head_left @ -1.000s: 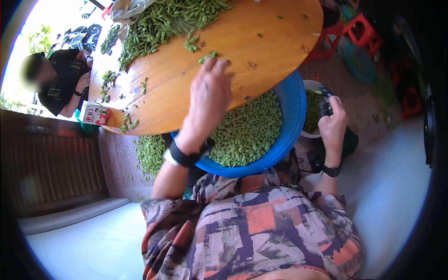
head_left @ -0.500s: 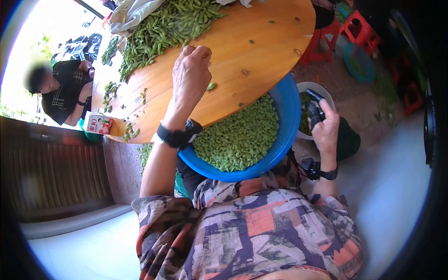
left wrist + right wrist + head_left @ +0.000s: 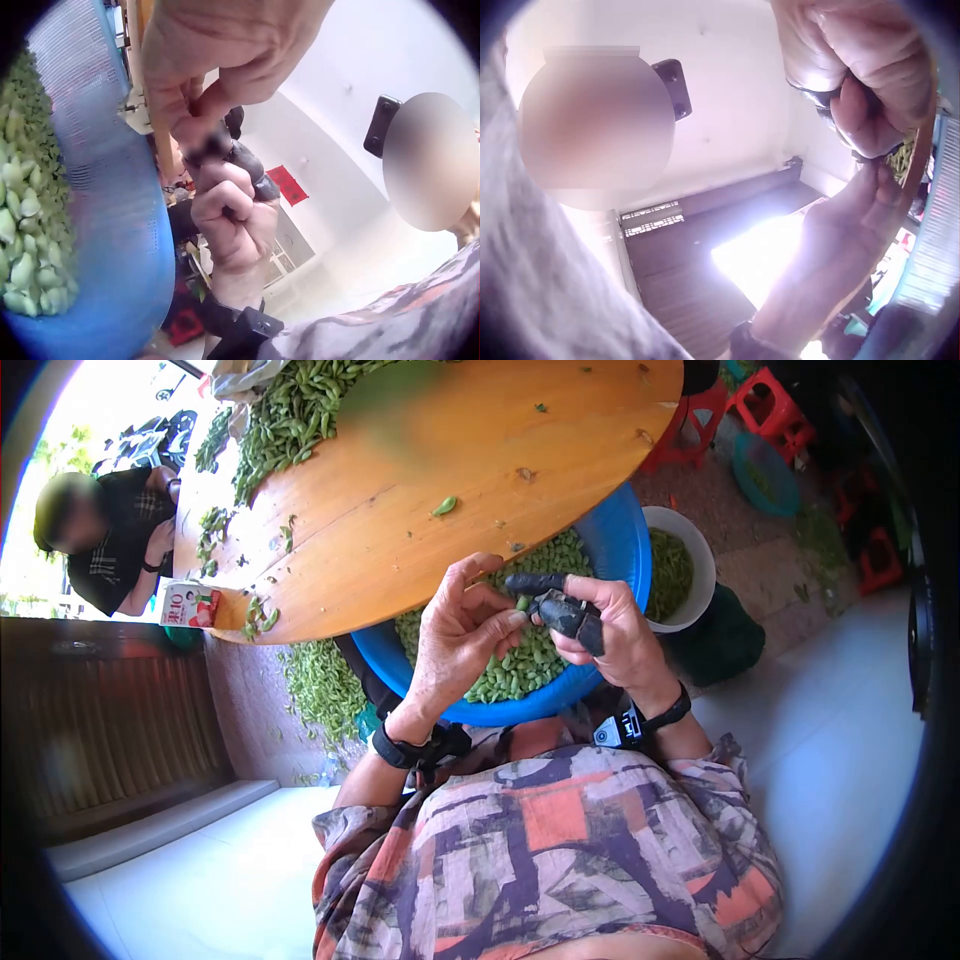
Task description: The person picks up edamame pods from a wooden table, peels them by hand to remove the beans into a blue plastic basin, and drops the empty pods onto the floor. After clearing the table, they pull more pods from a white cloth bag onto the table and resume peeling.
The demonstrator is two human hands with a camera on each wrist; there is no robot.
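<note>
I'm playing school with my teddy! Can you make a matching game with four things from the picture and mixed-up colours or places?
Things:
1. basin
2. bucket
3. table
4. finger covers

Mixed up:
A. orange-brown wood
B. black, on the right hand
C. blue, holding green beans
D. white

Pairs: 1-C, 2-D, 3-A, 4-B

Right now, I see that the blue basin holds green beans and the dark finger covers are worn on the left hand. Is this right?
Not quite: the dark finger covers are worn on the right hand, as the head view shows. The blue basin does hold green beans.
</note>
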